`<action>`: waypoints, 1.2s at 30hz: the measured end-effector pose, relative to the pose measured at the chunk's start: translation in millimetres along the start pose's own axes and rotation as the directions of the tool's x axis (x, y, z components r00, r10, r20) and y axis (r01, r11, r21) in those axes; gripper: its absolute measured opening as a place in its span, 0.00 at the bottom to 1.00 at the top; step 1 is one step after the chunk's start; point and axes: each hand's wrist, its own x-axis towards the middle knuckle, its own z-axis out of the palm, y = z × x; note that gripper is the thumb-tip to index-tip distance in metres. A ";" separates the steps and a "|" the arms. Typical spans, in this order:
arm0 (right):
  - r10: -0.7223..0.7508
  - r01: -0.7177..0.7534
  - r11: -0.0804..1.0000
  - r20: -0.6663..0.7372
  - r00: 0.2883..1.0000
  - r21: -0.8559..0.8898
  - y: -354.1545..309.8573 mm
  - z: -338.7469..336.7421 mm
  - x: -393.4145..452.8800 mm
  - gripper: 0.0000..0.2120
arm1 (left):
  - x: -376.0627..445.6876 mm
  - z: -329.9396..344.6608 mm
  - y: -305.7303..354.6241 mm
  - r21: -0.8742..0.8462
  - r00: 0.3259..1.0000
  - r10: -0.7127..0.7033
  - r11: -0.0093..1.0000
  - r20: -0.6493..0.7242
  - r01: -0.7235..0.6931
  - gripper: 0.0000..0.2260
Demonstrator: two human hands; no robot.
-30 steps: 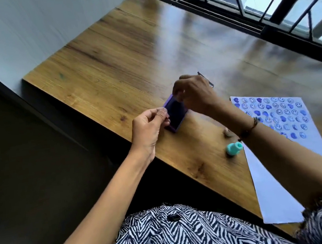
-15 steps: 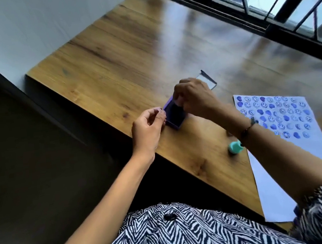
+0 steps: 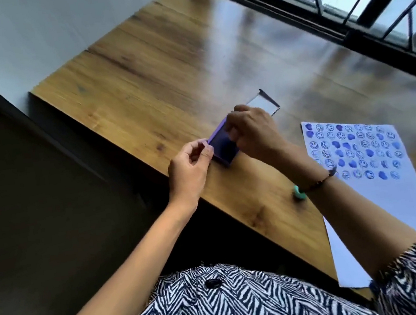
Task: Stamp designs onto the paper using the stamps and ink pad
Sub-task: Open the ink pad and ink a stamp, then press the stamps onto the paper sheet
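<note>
ink pad (image 3: 222, 146) sits near the front edge of the wooden table (image 3: 159, 79), and both of your hands are on it. your left hand (image 3: 190, 171) pinches its near corner between thumb and fingertips, which reads as a brace, so the purple case does not slide or tip while the other hand works. your right hand (image 3: 253, 131) is curled over the far side of the pad, fingers bent down toward the dark inked face; whether it grips a stamp there or just presses on the case i cannot tell, since the knuckles hide whatever is under them. the pad looks slightly tilted, its far end raised, though blur makes that uncertain.

the clear lid (image 3: 264, 103) lies just behind your right hand, open and out of the way, which keeps the ink surface free. the paper (image 3: 398, 201) lies well to the right, its upper part already covered in rows of blue smiley faces, hearts and crescent shapes, while the lower part is bare and runs past the table edge toward your lap (that overhang could let the sheet shift under a firm press). a teal stamp (image 3: 377, 184) stands on the table between pad and paper, partly hidden by your right forearm and its beaded bracelet (image 3: 318, 182), parked close to both.

my guess is that you are loading ink, with plenty of blank paper left for more rows.
</note>
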 end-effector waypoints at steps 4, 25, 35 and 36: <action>0.010 -0.012 0.999 0.039 0.999 0.033 -1.3 -1.6 -1.6 0.07 | -1.8 -0.3 0.8 0.005 1.000 -0.009 1.000 -0.003 0.009 0.05; -0.048 0.045 0.997 0.053 0.997 0.056 -27.8 2.0 -13.1 0.05 | -3.7 -1.3 3.5 0.067 1.000 0.006 0.998 0.027 -0.008 0.06; 0.370 -0.249 0.859 -0.206 0.906 0.447 -3.5 -28.9 -54.7 0.05 | -6.5 23.6 9.4 0.105 0.996 0.084 0.991 -0.043 -0.079 0.11; 0.453 -0.293 0.815 -0.235 0.860 0.499 6.6 -36.6 -67.5 0.05 | -11.8 35.9 14.0 0.143 0.995 0.101 0.984 0.014 -0.102 0.12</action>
